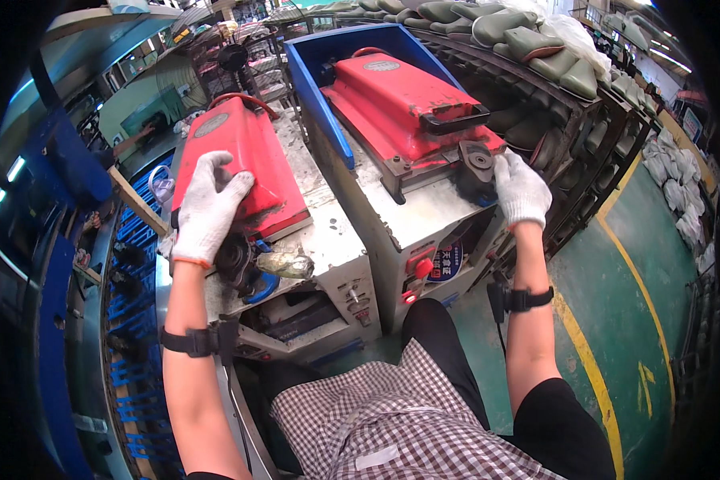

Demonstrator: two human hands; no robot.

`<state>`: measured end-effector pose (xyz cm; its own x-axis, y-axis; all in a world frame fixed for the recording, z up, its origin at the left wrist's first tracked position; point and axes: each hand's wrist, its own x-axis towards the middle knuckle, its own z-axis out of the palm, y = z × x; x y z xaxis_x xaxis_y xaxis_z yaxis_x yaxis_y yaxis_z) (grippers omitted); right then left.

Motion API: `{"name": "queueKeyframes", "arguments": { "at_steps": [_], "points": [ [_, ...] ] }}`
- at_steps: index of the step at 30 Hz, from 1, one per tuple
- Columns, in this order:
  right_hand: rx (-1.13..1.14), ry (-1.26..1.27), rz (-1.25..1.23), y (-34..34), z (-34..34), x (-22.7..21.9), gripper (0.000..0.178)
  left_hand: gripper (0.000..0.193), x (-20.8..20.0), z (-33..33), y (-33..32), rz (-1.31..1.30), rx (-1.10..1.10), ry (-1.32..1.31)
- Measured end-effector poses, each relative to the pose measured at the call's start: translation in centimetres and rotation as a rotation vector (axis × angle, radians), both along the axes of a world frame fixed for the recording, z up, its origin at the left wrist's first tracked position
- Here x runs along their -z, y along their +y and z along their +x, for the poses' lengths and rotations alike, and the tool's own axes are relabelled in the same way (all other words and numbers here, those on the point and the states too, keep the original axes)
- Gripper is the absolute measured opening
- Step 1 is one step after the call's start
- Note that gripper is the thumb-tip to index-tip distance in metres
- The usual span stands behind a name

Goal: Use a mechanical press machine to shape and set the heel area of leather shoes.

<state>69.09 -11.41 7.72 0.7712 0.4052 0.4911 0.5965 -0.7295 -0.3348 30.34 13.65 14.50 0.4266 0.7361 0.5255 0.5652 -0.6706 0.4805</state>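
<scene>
My left hand (213, 210), in a white knit glove, is over the near left part of the left red machine cover (234, 148). Its thumb stands apart from its fingers, with nothing visible between them. My right hand (522, 190), gloved the same way, is at the near right corner of the right red cover (392, 92). Its fingers are curled together beside a dark, rounded piece with a round centre (478, 160); whatever they grip is hidden. A black handle (454, 120) crosses this cover's front. Below my left hand is a blue ring-shaped part (262, 288) beside a worn, pale wrapped bar (285, 265).
A blue guard (320, 100) surrounds the right cover's left and back. A red knob (422, 268) sits on the machine front. Racks of green clog-like shoes (528, 44) stand back right. Blue slatted racks (132, 320) stand left. Yellow lines (592, 376) mark the green floor.
</scene>
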Motion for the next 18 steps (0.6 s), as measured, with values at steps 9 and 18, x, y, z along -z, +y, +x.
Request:
{"name": "queueKeyframes", "arguments": {
  "at_steps": [9, 18],
  "points": [
    [-0.258, 0.132, -0.070, -2.9, -7.0, 0.4, 0.063, 0.053, 0.6, 16.2, -6.6, 0.307, 0.673, 0.256],
    [-0.555, -0.099, -0.098, 0.4, 0.9, -5.0, 0.044, 0.053, -2.9, 23.6, -4.2, 0.742, 0.557, 0.207]
  ]
}}
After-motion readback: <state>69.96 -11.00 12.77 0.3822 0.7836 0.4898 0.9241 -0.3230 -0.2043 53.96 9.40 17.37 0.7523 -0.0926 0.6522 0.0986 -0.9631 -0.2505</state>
